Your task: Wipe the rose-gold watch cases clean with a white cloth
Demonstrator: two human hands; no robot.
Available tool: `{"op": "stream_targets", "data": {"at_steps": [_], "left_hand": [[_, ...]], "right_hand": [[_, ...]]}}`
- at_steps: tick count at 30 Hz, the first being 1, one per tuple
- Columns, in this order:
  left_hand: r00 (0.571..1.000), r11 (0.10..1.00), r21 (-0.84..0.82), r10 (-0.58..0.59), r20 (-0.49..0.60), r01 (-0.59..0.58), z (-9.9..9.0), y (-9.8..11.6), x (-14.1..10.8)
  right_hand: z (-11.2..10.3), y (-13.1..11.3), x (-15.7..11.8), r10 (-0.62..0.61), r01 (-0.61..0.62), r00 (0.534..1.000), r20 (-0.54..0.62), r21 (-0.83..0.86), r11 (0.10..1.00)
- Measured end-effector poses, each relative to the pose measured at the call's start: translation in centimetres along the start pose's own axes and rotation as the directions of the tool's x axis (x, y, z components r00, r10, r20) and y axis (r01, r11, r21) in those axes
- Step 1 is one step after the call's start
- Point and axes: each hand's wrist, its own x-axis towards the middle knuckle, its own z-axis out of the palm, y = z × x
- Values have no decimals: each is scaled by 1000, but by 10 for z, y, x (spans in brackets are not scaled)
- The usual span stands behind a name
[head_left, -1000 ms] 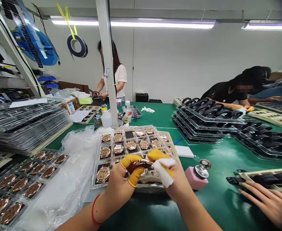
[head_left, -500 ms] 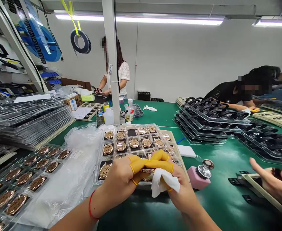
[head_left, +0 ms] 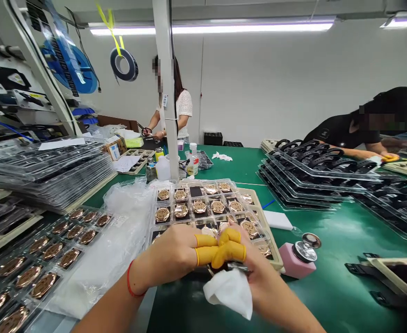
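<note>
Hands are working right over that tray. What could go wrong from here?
The metal part pinched between the left hand and right hand sits over the tray of round rose-gold pieces, so a slip could drop it and mark them. Only some fingers wear yellow cots; bare skin might leave prints on the part.

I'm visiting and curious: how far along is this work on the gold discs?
Perhaps done: rows of rose-gold discs in the left tray. In hand: a mostly hidden metal piece between left hand and right hand, with a white wipe. Left: the discs filling the front tray.
</note>
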Motion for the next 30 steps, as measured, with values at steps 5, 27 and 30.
{"op": "stream_targets", "data": {"at_steps": [5,27,30], "left_hand": [[999,994,-99,49,-18,-50,-1,6,-1],[815,756,-537,-544,-199,373,25,36,6],[847,894,-168,-446,-289,414,13,31,-1]], "right_hand": [[-8,-4,-3,36,-47,986,163,60,997],[-1,17,-1,-246,206,939,-239,-180,962],[-6,15,-1,-276,228,945,-176,-250,941]]}}
